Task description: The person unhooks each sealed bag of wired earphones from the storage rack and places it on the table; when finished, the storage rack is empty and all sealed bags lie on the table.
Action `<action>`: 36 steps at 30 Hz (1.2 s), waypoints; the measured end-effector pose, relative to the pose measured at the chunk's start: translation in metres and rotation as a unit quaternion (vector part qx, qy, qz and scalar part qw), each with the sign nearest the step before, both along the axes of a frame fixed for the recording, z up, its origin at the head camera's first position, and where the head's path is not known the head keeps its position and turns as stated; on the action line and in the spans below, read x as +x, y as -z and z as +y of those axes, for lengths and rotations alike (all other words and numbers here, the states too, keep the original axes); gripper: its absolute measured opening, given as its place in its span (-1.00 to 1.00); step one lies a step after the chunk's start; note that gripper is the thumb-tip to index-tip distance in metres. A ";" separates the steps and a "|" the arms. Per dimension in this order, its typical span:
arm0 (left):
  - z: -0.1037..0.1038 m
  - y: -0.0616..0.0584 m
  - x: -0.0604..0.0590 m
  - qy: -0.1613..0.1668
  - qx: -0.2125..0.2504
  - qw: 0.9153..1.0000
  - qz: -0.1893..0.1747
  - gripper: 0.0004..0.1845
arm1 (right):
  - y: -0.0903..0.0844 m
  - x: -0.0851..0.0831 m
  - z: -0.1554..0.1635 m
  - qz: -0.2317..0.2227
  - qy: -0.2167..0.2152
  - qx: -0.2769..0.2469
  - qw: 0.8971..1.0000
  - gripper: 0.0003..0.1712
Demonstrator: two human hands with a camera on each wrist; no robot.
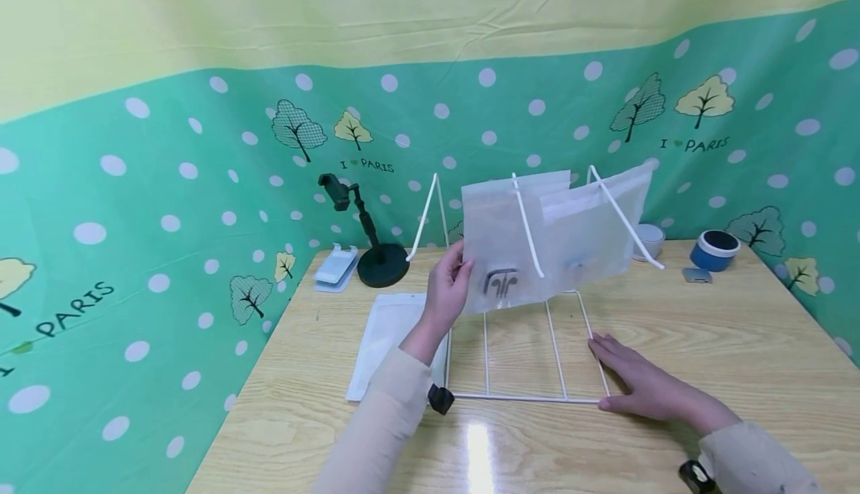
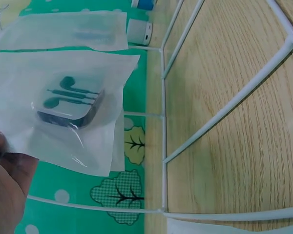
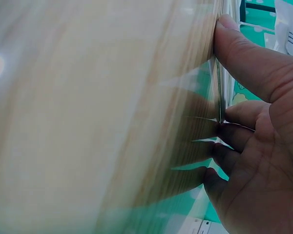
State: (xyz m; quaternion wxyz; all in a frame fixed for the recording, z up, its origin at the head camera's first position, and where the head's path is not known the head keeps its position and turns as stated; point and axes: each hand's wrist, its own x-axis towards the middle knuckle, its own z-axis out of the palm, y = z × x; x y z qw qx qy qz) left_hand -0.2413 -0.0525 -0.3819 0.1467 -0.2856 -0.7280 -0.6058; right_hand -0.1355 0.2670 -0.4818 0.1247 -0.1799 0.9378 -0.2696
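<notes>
A white wire rack (image 1: 524, 398) stands on the table with upright prongs at its back. My left hand (image 1: 446, 285) pinches the left edge of a translucent pouch (image 1: 478, 233) hanging on the middle prong. Through the pouch shows a small case with wired earphones (image 2: 73, 100), clearest in the left wrist view. A second translucent pouch (image 1: 594, 236) hangs on the right prong, its contents only faintly visible. My right hand (image 1: 645, 386) rests spread on the table, thumb and fingertips at the right side of the rack's base. In the right wrist view its fingertips meet the tabletop (image 3: 112, 122).
Left of the rack lies a flat white pouch (image 1: 396, 322). Behind it are a black stand (image 1: 381, 264) and a light-blue holder (image 1: 336, 266). At the back right are a white round container (image 1: 650, 239), a blue jar (image 1: 716, 251) and a small grey item (image 1: 696, 275). A patterned curtain (image 1: 201, 255) hangs behind.
</notes>
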 end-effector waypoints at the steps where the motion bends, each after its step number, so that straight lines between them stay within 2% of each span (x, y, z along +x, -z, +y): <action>1: 0.000 -0.001 0.001 0.000 -0.004 1.000 0.005 -0.62 | 0.000 0.000 0.000 -0.002 0.001 -0.001 1.000 0.14; 10: -0.003 -0.007 0.018 -0.036 -0.038 0.997 0.054 -0.52 | 0.001 -0.002 0.002 -0.004 0.004 -0.005 1.000 0.15; 17: -0.006 -0.009 0.028 -0.039 -0.050 0.995 0.080 -0.40 | 0.002 -0.002 0.002 -0.002 0.004 -0.003 1.000 0.16; 24: -0.007 -0.006 0.035 -0.028 -0.047 0.996 0.074 -0.38 | 0.004 -0.003 0.003 -0.002 0.004 -0.004 1.000 0.17; 31: -0.012 -0.008 0.049 -0.011 -0.045 0.997 0.058 -0.39 | 0.005 -0.001 0.003 0.005 -0.005 -0.008 1.000 0.15; 36: -0.017 -0.006 0.059 0.001 -0.053 0.997 0.057 -0.40 | 0.004 -0.001 0.003 0.011 -0.005 -0.007 1.000 0.14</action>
